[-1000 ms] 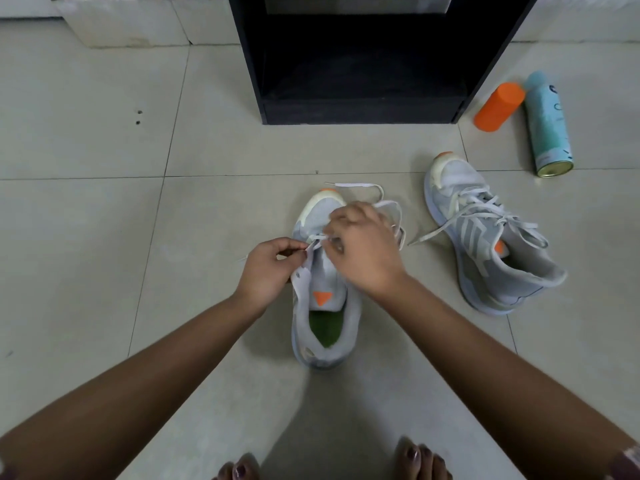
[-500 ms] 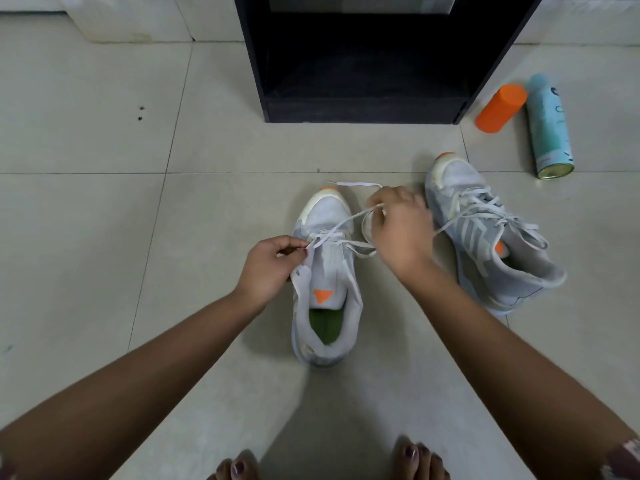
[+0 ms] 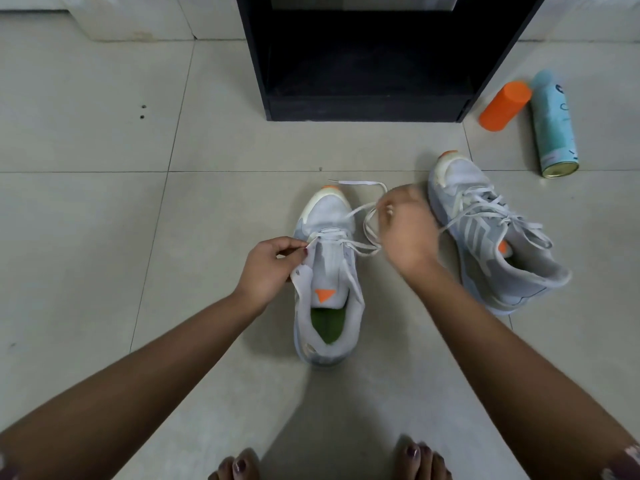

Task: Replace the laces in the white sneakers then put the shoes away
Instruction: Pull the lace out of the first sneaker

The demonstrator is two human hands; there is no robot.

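Head view: I look down past my two bare forearms at a pale tiled floor [image 3: 104, 237], with my toes [image 3: 239, 465] at the bottom edge.
Near sneaker [image 3: 325, 213]: white and grey, upright on its sole between my hands, toe pointing away from me, and only the lowest eyelets are threaded.
Lace [image 3: 360, 183]: white and flat. It crosses the lowest eyelets, loops up toward my right hand, and one loose end lies on the tile just past the toe.
Left hand [image 3: 268, 268]: thumb and fingertips pinch the sneaker's left eyelet flap, steadying it.
Right hand [image 3: 403, 230]: blurred, with fingers curled round the lace and drawing it up and to the right. I cannot tell the exact grip.
Second sneaker [image 3: 485, 237]: already laced and tipped on its side to my right, with one of its lace ends running just beside my right hand.
Black cupboard [image 3: 367, 64]: open and dark, straight ahead, probably where the shoes go.
Spray can [image 3: 554, 126] and orange cap [image 3: 504, 105]: lying on the tile at far right.
Step, as I judge it: pulling the lace through, early in the lacing.
Risk: too long a pull could leave the two ends uneven.
Risk: the flat lace may twist inside an eyelet.
Risk: my right hand could catch the other shoe's lace end and tangle the two.
Risk: if my left pinch slips, the sneaker may skid or tip.
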